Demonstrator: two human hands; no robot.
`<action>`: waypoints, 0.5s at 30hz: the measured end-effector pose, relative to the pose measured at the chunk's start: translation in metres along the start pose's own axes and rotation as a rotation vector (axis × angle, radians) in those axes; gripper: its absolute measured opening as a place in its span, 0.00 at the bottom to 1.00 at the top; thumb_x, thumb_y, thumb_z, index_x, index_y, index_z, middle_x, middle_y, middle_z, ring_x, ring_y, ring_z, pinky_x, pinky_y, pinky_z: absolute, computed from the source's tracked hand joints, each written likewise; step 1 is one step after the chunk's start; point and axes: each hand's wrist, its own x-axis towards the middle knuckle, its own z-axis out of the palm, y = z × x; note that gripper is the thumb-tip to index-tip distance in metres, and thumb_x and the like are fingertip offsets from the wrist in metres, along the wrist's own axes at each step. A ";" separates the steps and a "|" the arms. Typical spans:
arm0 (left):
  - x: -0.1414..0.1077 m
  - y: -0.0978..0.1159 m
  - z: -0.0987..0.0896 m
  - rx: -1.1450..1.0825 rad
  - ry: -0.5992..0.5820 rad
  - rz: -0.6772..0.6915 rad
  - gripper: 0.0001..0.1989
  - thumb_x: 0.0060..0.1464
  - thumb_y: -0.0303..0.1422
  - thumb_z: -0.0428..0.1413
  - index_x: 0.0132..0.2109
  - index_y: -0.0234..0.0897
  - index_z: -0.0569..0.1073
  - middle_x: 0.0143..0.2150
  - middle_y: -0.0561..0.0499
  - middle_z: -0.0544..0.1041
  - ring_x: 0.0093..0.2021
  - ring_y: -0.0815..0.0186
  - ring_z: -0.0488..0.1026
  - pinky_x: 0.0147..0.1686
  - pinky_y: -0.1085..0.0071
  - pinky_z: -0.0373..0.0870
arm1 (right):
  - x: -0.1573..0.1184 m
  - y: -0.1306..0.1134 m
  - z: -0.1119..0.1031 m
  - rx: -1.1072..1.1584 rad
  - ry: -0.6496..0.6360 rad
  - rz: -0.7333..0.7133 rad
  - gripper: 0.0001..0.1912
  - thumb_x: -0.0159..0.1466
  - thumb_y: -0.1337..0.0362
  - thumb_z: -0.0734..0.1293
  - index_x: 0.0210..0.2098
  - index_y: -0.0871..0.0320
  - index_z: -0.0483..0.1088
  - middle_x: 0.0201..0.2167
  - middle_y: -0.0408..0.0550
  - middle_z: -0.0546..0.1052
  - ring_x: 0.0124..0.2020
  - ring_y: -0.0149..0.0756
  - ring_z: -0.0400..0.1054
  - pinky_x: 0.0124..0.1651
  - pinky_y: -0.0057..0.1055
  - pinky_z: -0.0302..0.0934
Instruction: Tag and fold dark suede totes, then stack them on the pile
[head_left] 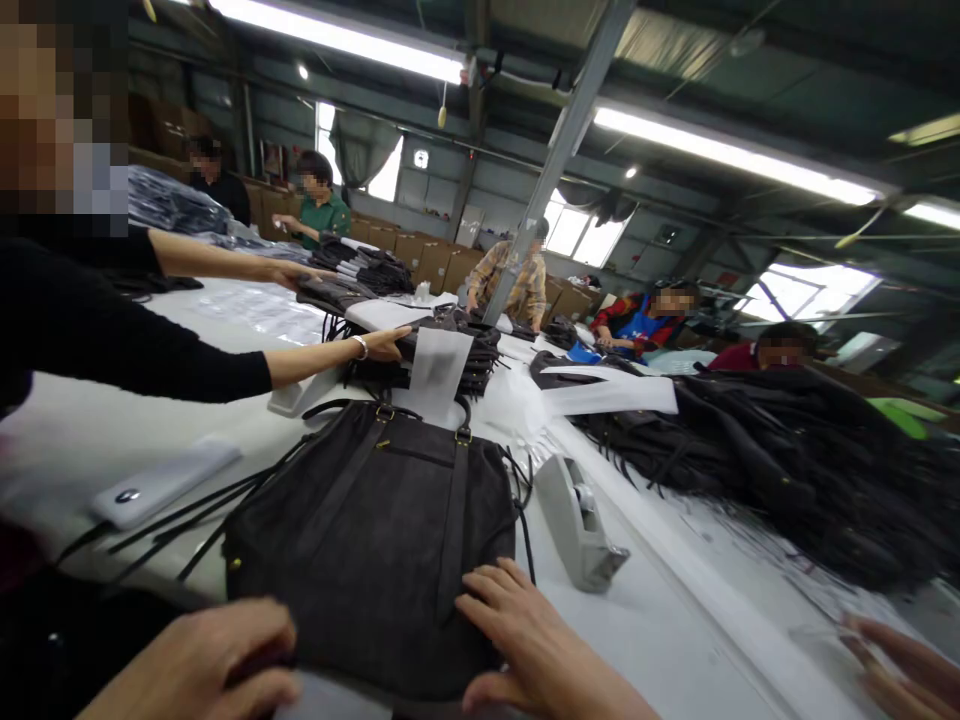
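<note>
A dark grey-black handbag (pixel 375 550) lies flat on the white table in front of me, with two straps, brass-coloured rings and a front zip. At its lower left corner is my left hand (pixel 202 655), fingers curled with dark material between them and the thumb; the corner itself is hidden. My right hand (pixel 525 640) rests on the bag's lower right side, fingers stretched over the fabric and thumb apart near the bottom edge. Beyond the bag's handles, a sheet of white paper (pixel 439 370) hangs over a stack of similar dark bags (pixel 480 365).
A grey tape dispenser (pixel 581 525) stands right of the bag. A white device (pixel 165 485) lies to the left. A co-worker's black-sleeved arms (pixel 225 350) reach across from the left. Another person's hand (pixel 900 660) is at lower right. Dark bags (pixel 772 470) are heaped on the right.
</note>
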 end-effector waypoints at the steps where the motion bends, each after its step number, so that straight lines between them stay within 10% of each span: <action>1: 0.012 -0.002 -0.008 0.034 0.041 0.027 0.23 0.48 0.53 0.57 0.49 0.52 0.73 0.53 0.52 0.73 0.57 0.52 0.66 0.53 0.61 0.66 | 0.000 -0.002 0.008 -0.075 -0.004 0.008 0.36 0.45 0.39 0.72 0.47 0.54 0.70 0.47 0.53 0.72 0.50 0.49 0.64 0.60 0.46 0.51; 5: 0.057 -0.026 -0.028 0.388 0.410 -0.029 0.36 0.51 0.56 0.48 0.58 0.33 0.66 0.53 0.36 0.71 0.54 0.42 0.67 0.53 0.50 0.62 | 0.004 0.004 0.028 -0.274 0.022 0.073 0.35 0.41 0.35 0.72 0.35 0.57 0.71 0.36 0.51 0.73 0.40 0.46 0.65 0.51 0.44 0.57; 15: 0.083 -0.047 -0.029 -0.052 0.416 -0.046 0.23 0.52 0.48 0.51 0.48 0.39 0.72 0.40 0.49 0.79 0.40 0.57 0.76 0.39 0.68 0.71 | 0.001 0.009 0.036 -0.370 0.100 -0.030 0.34 0.46 0.31 0.65 0.30 0.58 0.69 0.32 0.49 0.70 0.36 0.42 0.63 0.46 0.39 0.57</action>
